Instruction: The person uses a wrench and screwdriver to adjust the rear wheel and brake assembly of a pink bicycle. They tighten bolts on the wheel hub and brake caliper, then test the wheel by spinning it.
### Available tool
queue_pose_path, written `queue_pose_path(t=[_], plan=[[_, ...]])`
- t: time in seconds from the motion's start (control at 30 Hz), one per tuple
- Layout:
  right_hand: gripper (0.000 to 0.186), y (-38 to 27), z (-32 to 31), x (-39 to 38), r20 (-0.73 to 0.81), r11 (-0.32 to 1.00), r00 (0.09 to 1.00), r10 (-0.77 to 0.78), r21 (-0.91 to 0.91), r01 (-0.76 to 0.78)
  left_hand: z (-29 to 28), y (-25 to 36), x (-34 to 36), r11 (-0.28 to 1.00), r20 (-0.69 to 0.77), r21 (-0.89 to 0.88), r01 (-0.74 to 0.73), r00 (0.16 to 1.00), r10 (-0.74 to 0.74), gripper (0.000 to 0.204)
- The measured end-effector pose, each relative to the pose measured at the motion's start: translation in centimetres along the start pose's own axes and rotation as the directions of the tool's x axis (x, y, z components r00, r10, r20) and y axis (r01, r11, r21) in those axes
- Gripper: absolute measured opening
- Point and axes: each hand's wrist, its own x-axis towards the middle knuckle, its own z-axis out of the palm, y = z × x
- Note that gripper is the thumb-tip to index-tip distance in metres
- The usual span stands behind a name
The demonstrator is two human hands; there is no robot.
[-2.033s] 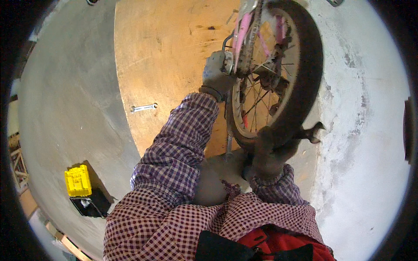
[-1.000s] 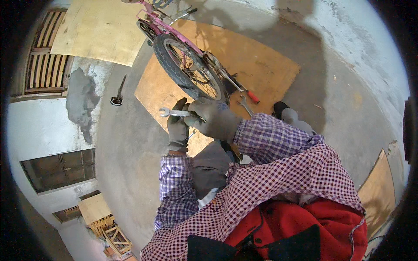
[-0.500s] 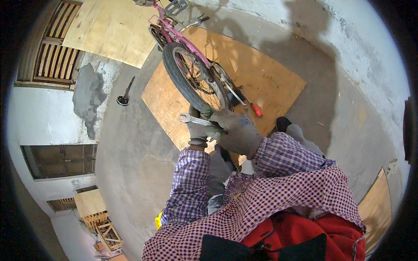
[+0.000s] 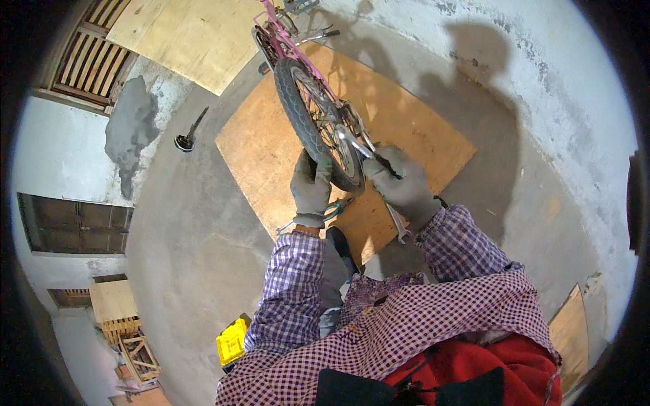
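Your L hand (image 4: 311, 189), gloved grey, sits at frame ctr, its forearm coming nearly straight up from the lower edge, wrist abt in line; fingers & thumb are set either side of the tyre (image 4: 296, 111) near its low end. Your R hand (image 4: 404, 184), also gloved, is just R of ctr, its forearm slanting up-left, knuckles up, fingers closed round a wrench (image 4: 353, 141) that points up-left by the wheel's hub; exact fingertip placement is hidden. The pink bike (image 4: 313, 66) runs from top ctr down to btwn your hands, over the board (image 4: 261, 145). Pliers (image 4: 335, 211) w/ teal handles lie just R of your L wrist; a 2nd wrench (image 4: 397, 222) lies below your R hand. Yellow box (image 4: 231, 342) is lower L, near your L sleeve (image 4: 288, 291).
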Motion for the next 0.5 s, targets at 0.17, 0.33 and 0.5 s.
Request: queue_pose_path(t=[0.17,0.33,0.5], plan=[[0.019,1.8,1.4,0.9,-0.047,0.988,0.993,0.108,0.118,-0.102,-1.9,-0.6,-0.2,0.994,-0.007,0.109,-0.030,0.999,0.031,0.053],[0.012,4.2,2.5,2.3,-0.131,0.975,0.991,0.014,0.220,0.016,-3.8,-4.1,0.6,0.959,-0.024,0.279,-0.043,0.998,0.051,0.043],[0.010,3.9,2.7,1.9,-0.138,0.976,0.988,0.071,0.214,-0.041,-3.6,-10.2,-3.5,0.611,0.103,0.781,0.131,0.937,-0.332,0.055]])
